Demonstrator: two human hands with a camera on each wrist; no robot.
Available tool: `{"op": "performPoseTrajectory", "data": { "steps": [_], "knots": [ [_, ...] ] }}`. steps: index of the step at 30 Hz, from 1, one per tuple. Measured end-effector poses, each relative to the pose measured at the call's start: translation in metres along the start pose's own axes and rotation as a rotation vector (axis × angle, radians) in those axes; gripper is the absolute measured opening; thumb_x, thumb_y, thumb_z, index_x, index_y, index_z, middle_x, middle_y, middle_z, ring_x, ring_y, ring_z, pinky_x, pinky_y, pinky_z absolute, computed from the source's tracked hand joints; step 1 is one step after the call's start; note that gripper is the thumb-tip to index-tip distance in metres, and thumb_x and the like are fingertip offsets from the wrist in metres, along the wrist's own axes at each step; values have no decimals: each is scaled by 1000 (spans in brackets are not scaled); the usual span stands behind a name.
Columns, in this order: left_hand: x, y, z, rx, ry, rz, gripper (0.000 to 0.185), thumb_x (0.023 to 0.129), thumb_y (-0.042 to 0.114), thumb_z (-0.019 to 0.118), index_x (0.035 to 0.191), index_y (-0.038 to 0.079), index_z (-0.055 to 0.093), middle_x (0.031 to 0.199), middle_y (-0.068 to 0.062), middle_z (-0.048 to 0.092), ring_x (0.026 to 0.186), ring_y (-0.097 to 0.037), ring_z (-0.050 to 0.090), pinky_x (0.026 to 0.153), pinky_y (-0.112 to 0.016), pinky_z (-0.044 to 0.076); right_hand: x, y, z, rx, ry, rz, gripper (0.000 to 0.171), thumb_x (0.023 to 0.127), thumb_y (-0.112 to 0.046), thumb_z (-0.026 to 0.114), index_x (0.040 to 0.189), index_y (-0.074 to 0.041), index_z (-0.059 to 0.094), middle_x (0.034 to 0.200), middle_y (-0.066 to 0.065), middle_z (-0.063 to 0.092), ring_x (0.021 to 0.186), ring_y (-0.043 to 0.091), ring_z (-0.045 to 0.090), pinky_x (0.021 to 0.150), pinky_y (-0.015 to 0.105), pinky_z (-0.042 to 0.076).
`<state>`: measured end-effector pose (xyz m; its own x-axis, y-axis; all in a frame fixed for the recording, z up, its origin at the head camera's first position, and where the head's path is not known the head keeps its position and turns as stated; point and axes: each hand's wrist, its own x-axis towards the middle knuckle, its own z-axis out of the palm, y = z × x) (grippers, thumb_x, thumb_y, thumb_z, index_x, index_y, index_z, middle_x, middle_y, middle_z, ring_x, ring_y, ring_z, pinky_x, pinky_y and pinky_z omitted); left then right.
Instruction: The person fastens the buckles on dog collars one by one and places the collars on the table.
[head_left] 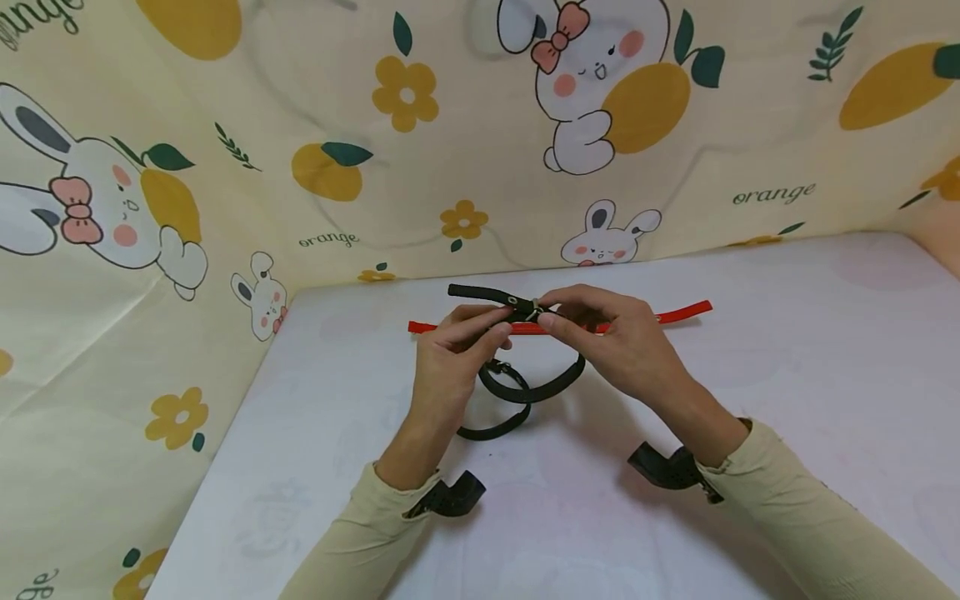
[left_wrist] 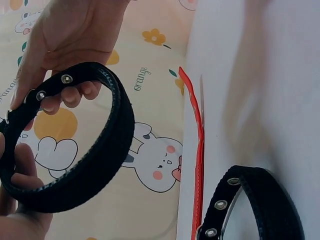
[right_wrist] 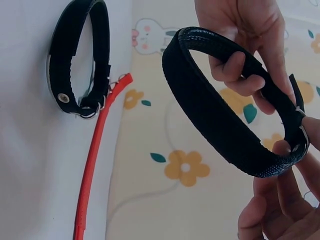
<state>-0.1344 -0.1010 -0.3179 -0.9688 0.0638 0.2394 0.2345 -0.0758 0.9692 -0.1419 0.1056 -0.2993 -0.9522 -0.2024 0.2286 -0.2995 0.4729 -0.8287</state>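
Observation:
A black collar (head_left: pixel 553 388) with metal eyelets is raised above the table, bent into a loop with its buckle end (head_left: pixel 535 313) between both hands. My left hand (head_left: pixel 442 375) pinches the strap just left of the buckle. On the other side, my right hand (head_left: pixel 637 342) pinches it at the buckle, where the strap passes through the metal frame (right_wrist: pixel 304 134). The strap's free end (head_left: pixel 472 292) sticks out to the left. A second black collar (left_wrist: pixel 272 205), buckled into a ring, stands on the table below. Behind the hands lies a red collar (head_left: pixel 686 312), stretched out straight and partly hidden.
The table (head_left: pixel 810 375) has a white cover. A cream cloth (head_left: pixel 487 167) printed with rabbits and oranges hangs behind it and on the left. A black wrist camera (head_left: pixel 453 495) is strapped at the left sleeve, another camera (head_left: pixel 667 467) at the right.

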Motion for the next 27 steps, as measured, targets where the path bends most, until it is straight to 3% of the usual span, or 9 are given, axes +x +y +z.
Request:
{"op": "performPoseTrajectory", "data": {
  "steps": [6,12,16,20,24,27],
  "knots": [
    [0,3,1,20,45,51,22,92,4,69,112,-5,73,106,2,66,94,-15,59,77,-20,52,1,-2,0,9,-23,2,28,92,-46,69,116,-32,71,91,-2,68,83,16,62,67,29,46],
    [2,5,1,18,55,66,22,91,2,70,111,-6,72,105,2,68,93,-14,62,79,-19,53,2,-2,-3,4,-17,-25,27,92,-43,70,115,-30,71,87,-2,67,79,15,60,64,27,44],
    [6,7,-4,37,57,6,27,89,6,73,116,0,71,109,-4,72,88,-14,64,78,-20,55,3,0,-7,-12,-35,-57,29,91,-38,73,119,-29,70,89,-2,65,81,16,58,64,27,43],
    [9,9,-11,62,36,-93,32,88,5,74,119,1,69,113,-8,71,89,-13,64,78,-20,55,4,2,-12,-38,-68,-86,34,91,-33,74,124,-28,69,102,-3,70,85,15,61,69,25,47],
    [11,12,-19,97,16,-185,31,86,3,76,116,1,71,106,-5,72,91,-13,65,80,-21,55,5,3,-15,-30,-42,-82,31,92,-31,73,122,-25,71,112,-3,73,86,17,68,73,23,52],
    [13,12,-22,104,13,-201,31,85,1,76,115,0,72,98,0,73,90,-14,64,79,-22,55,6,3,-17,1,-17,-69,28,91,-30,73,118,-23,73,112,-3,74,86,17,69,72,21,53]
  ]
}}
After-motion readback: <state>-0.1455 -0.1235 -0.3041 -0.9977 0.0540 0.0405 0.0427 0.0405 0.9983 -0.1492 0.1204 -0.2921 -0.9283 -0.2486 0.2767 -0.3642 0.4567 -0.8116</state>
